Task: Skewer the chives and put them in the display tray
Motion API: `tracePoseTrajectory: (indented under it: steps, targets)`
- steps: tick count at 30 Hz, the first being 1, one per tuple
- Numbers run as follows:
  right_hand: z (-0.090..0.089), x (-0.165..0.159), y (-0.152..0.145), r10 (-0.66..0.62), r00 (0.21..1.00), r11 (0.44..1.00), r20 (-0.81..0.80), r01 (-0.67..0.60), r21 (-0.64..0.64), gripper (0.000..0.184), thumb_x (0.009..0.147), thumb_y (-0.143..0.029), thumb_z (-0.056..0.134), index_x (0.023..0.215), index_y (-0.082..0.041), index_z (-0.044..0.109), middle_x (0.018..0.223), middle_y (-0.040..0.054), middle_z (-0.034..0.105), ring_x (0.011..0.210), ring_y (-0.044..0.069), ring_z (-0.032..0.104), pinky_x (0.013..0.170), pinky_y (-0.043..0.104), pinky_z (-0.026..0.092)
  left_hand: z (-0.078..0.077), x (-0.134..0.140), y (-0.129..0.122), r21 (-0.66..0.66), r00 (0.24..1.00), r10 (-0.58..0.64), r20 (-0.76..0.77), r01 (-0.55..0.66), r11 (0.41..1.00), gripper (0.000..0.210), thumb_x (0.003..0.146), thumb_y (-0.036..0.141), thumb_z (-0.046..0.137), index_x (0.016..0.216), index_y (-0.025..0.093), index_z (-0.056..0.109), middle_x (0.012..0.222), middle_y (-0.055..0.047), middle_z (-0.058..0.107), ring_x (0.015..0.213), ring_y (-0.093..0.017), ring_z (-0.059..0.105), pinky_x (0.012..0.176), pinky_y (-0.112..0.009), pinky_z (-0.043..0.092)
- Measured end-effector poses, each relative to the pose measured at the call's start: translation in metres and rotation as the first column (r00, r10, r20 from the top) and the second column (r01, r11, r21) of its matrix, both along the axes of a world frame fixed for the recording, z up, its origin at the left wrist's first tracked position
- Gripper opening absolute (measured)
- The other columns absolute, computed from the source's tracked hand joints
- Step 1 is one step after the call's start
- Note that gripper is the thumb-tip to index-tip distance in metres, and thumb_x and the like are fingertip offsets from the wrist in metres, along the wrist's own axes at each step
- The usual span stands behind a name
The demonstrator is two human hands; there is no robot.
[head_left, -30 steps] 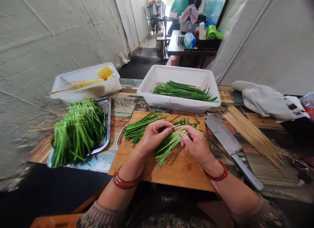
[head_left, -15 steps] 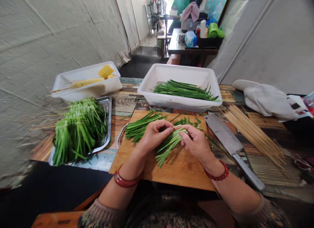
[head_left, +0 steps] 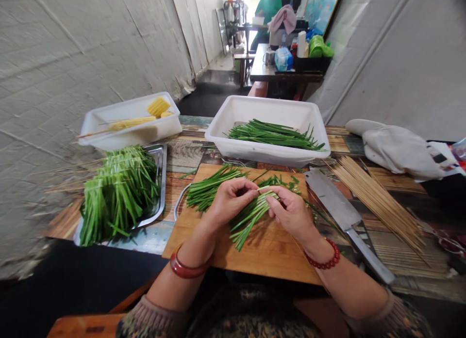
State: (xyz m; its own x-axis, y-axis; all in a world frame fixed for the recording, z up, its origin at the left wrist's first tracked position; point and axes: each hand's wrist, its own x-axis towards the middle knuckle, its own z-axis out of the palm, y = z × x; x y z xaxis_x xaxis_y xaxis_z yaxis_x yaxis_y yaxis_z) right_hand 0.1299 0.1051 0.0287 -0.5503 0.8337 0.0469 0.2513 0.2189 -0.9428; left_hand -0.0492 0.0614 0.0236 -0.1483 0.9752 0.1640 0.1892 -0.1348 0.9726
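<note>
Over the wooden cutting board (head_left: pixel 265 263), both hands meet at a fan of cut garlic chives (head_left: pixel 251 219), pale ends up and green ends toward me. My right hand (head_left: pixel 291 209) is closed on their pale ends. A thin stick runs below that wrist, partly hidden. With thumb and index finger, my left hand (head_left: pixel 233 200) pinches the tip of a pale chive stalk at the top of the fan. To its left lies a pile of loose chives (head_left: pixel 209 185). Chopped bits (head_left: pixel 278 180) are scattered behind my fingers.
Skewered chives (head_left: pixel 112 197) fill a metal tray (head_left: pixel 162 183) on the left. Behind stand a white tub (head_left: pixel 267 153) of chives and another tub (head_left: pixel 160 129) with corn skewers. A cleaver (head_left: pixel 335 202) and bamboo skewers (head_left: pixel 378 202) lie right. A person in green (head_left: pixel 268 8) is far back.
Hardly anything differs: both hands keep their grip on the chives. The whole view has shifted very slightly.
</note>
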Motion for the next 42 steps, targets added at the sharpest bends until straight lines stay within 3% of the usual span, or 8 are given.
tracePoseTrajectory:
  steps: [17, 25, 30, 36, 39, 42]
  targets:
    - [-0.0039, -0.0022, -0.0005, -0.021, 1.000, 0.999, -0.007, 0.021, 0.025, 0.021, 0.090, -0.029, 0.053, 0.101, -0.017, 0.066, 0.062, -0.0026, 0.059, 0.053, 0.012, 0.055, 0.049, 0.022, 0.041, 0.0004, 0.0004, -0.0002, 0.070, 0.995, -0.002, -0.103, 0.009, 0.998, 0.013, 0.082, 0.023, 0.066, 0.074, 0.015, 0.072, 0.071, -0.003, 0.069, 0.066, -0.013, 0.059, 0.065, -0.025, 0.043]
    - [-0.0032, -0.0014, -0.0017, -0.036, 0.999, 0.997, -0.014, 0.037, 0.069, 0.029, 0.091, -0.026, 0.054, 0.118, -0.020, 0.059, 0.058, -0.0064, 0.052, 0.052, 0.012, 0.052, 0.053, 0.025, 0.041, 0.0010, 0.0011, 0.0003, 0.064, 0.995, -0.007, -0.097, 0.013, 0.998, 0.013, 0.081, 0.023, 0.066, 0.072, 0.015, 0.071, 0.070, -0.002, 0.067, 0.066, -0.014, 0.058, 0.065, -0.025, 0.043]
    - [-0.0046, -0.0014, -0.0014, -0.047, 0.999, 0.997, -0.026, 0.049, 0.062, 0.018, 0.091, -0.029, 0.055, 0.106, -0.021, 0.060, 0.060, -0.0061, 0.054, 0.053, 0.012, 0.054, 0.053, 0.024, 0.042, 0.0023, 0.0012, -0.0005, 0.053, 0.991, -0.067, -0.117, 0.074, 0.996, 0.018, 0.084, 0.027, 0.063, 0.072, 0.016, 0.070, 0.069, -0.003, 0.065, 0.069, -0.015, 0.057, 0.066, -0.026, 0.043]
    - [-0.0077, -0.0009, -0.0005, -0.022, 0.996, 0.999, -0.090, 0.025, 0.025, 0.017, 0.094, -0.032, 0.054, 0.107, -0.021, 0.056, 0.066, -0.0047, 0.057, 0.054, 0.011, 0.057, 0.050, 0.023, 0.042, 0.0079, 0.0016, -0.0032, -0.082, 0.978, -0.208, -0.019, 0.205, 0.975, 0.029, 0.090, 0.039, 0.056, 0.086, 0.014, 0.070, 0.078, -0.004, 0.065, 0.071, -0.014, 0.055, 0.064, -0.024, 0.044]
    - [-0.0073, -0.0008, -0.0007, 0.006, 0.995, 1.000, -0.095, -0.004, 0.022, 0.020, 0.094, -0.033, 0.053, 0.110, -0.021, 0.055, 0.067, -0.0042, 0.057, 0.055, 0.011, 0.058, 0.050, 0.023, 0.042, 0.0084, 0.0011, -0.0035, -0.124, 0.954, -0.298, -0.010, 0.295, 0.948, 0.037, 0.092, 0.045, 0.053, 0.078, 0.014, 0.067, 0.069, -0.001, 0.057, 0.063, -0.011, 0.047, 0.057, -0.022, 0.039]
    - [-0.0052, -0.0021, -0.0011, 0.039, 0.994, 0.999, -0.101, -0.039, -0.001, 0.029, 0.093, -0.030, 0.052, 0.120, -0.019, 0.053, 0.067, -0.0042, 0.058, 0.054, 0.011, 0.056, 0.050, 0.024, 0.043, 0.0066, -0.0002, -0.0028, -0.141, 0.961, -0.274, 0.049, 0.278, 0.950, 0.042, 0.090, 0.051, 0.054, 0.069, 0.015, 0.060, 0.062, 0.002, 0.048, 0.057, -0.009, 0.039, 0.053, -0.021, 0.033]
